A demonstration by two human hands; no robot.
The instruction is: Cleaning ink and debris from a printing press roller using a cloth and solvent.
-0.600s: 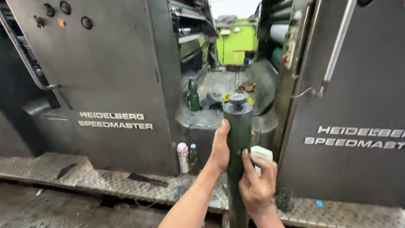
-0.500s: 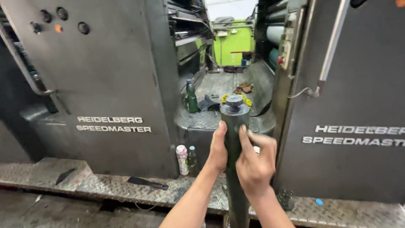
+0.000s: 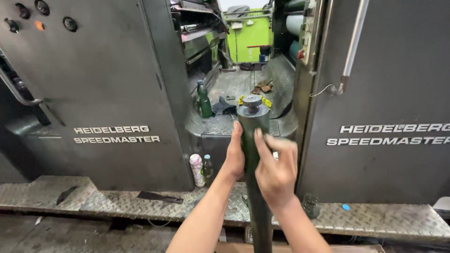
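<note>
Hands [image 3: 234,157] [image 3: 276,171] gripping smooth dk-green cyl roller [image 3: 253,140], upright

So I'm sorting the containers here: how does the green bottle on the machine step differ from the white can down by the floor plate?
The green bottle is dark green with a narrow neck; the white can is pale and straight-sided. The bottle stands higher, on the tread-plate step between the machine units; the can stands lower, against the step's front. Both are upright, and neither hand touches them.

The upright roller [image 3: 255,154] stands between two machine units [image 3: 93,93], a bottle [image 3: 204,100] behind-left on the platform [image 3: 243,86], a can [image 3: 196,169] below.
</note>
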